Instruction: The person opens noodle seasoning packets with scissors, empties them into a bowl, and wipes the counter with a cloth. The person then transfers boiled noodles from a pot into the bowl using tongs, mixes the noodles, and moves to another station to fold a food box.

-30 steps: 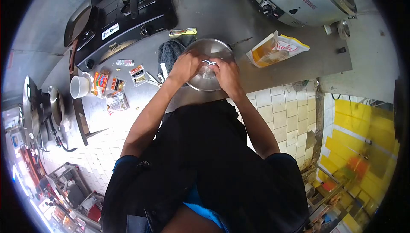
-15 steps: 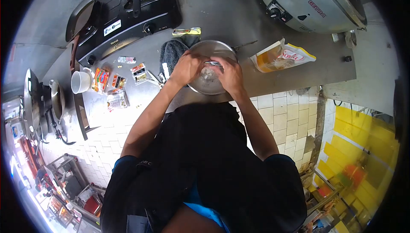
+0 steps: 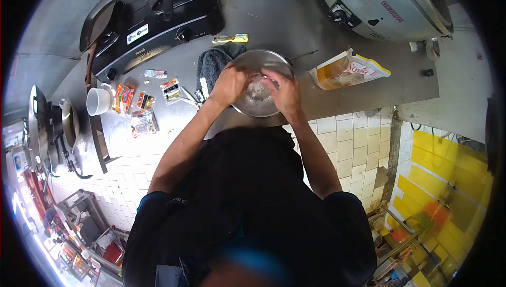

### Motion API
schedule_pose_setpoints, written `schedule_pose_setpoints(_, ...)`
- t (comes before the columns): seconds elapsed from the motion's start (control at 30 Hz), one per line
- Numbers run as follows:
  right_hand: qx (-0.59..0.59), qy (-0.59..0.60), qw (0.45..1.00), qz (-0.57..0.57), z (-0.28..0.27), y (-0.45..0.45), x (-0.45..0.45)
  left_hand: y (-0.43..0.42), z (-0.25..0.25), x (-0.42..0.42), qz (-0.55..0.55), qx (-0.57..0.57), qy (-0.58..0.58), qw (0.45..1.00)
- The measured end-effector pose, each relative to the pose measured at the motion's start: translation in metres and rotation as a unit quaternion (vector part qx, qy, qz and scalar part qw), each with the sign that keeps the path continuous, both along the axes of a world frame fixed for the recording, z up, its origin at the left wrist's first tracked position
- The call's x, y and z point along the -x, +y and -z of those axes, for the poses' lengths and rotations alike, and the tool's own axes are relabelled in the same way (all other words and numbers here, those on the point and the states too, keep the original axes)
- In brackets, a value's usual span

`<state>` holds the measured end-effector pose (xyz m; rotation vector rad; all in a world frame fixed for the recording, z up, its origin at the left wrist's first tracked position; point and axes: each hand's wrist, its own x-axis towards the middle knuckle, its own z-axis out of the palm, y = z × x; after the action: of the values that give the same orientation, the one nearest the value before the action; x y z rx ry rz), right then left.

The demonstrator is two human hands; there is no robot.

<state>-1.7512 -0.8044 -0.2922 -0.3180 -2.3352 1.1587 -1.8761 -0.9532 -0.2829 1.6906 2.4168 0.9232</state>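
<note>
Biggest worry here is the bowl (image 3: 258, 111): it's sitting right up by the near edge of the counter (image 3: 253, 16), about midway along. If a wrist leaned hard on the rim, it could tip or slide off that edge and take the pale stuff (image 3: 258, 91) in the bottom with it.

Left hand (image 3: 231, 85) is over the bowl's left side, right hand (image 3: 287, 93) over the right, fingers bent in and nearly meeting above the middle. Might be pinching something small and shiny, but the knuckles cover it, so can't tell if they're gripping or loose. If there is a scrap in there, a slippery pinch could drop it straight into the pale stuff.

Also not loving the pouch (image 3: 339, 72), to the right of the bowl and close to the near edge too. There's orange-brown liquid in it and I can't see whether it's sealed, so an elbow swinging right could knock it over and make a mess.

Then the cloth (image 3: 208, 68) is bunched against or just beside the bowl's left rim, can't tell which. Tug it and the bowl might shift. Small packets (image 3: 171, 91) lie further left, easy to sweep off.
</note>
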Motion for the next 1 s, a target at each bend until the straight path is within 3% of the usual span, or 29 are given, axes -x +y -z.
schedule_pose_setpoints(0.07,0.01,-0.083,0.996,-0.023,0.006,0.004,-0.001,-0.001,0.0,0.001,-0.003,0.016,0.002,1.0)
schedule_pose_setpoints(0.13,0.008,-0.057,0.998,-0.008,0.0,0.002,0.0,-0.001,0.001,0.001,-0.008,0.032,0.005,0.999)
schedule_pose_setpoints(0.2,0.006,-0.027,1.0,0.0,-0.002,0.001,-0.005,0.001,0.003,0.002,0.013,-0.028,-0.01,0.999)
schedule_pose_setpoints(0.27,0.02,-0.095,0.995,-0.035,0.006,0.008,-0.006,0.0,0.012,0.001,0.001,0.015,-0.052,0.999)
schedule_pose_setpoints(0.37,0.011,0.015,1.0,0.005,-0.001,-0.002,0.003,-0.005,0.01,-0.003,-0.007,0.032,-0.026,0.999)
schedule_pose_setpoints(0.4,-0.014,-0.033,0.999,0.008,0.011,0.004,-0.002,-0.005,0.003,-0.005,-0.025,0.056,-0.033,0.998)
schedule_pose_setpoints(0.43,-0.043,-0.065,0.997,0.01,0.017,0.006,-0.002,-0.004,0.007,-0.004,-0.02,0.01,-0.045,0.999)
schedule_pose_setpoints(0.47,-0.07,-0.086,0.994,0.001,0.013,0.007,-0.002,-0.003,-0.001,-0.006,-0.03,0.088,-0.044,0.995)
schedule_pose_setpoints(0.5,-0.071,-0.08,0.994,-0.014,0.011,0.004,-0.001,-0.002,0.003,-0.007,-0.045,0.088,-0.041,0.994)
schedule_pose_setpoints(0.57,-0.061,-0.064,0.996,0.006,-0.003,-0.003,0.003,0.0,0.017,-0.007,-0.051,-0.018,-0.006,0.999)
schedule_pose_setpoints(0.6,0.007,-0.017,1.0,-0.008,-0.012,-0.01,0.007,-0.001,0.022,-0.005,-0.042,0.032,-0.011,0.999)
schedule_pose_setpoints(0.63,0.004,-0.018,1.0,-0.012,-0.007,-0.007,0.005,-0.002,0.02,-0.006,-0.046,0.028,-0.012,0.998)
schedule_pose_setpoints(0.7,0.032,-0.098,0.995,-0.006,0.013,0.006,-0.001,-0.005,0.013,-0.007,-0.054,0.017,0.003,0.998)
schedule_pose_setpoints(0.8,-0.066,-0.112,0.991,-0.017,0.019,0.017,-0.005,-0.003,0.018,-0.009,-0.067,-0.028,0.002,0.997)
schedule_pose_setpoints(0.9,-0.009,-0.023,1.0,0.008,-0.022,-0.005,0.008,-0.003,0.011,-0.008,-0.047,-0.059,0.036,0.996)
schedule_pose_setpoints(1.0,-0.022,-0.06,0.998,-0.004,0.008,0.011,0.002,-0.004,0.022,-0.006,-0.038,0.016,-0.043,0.998)
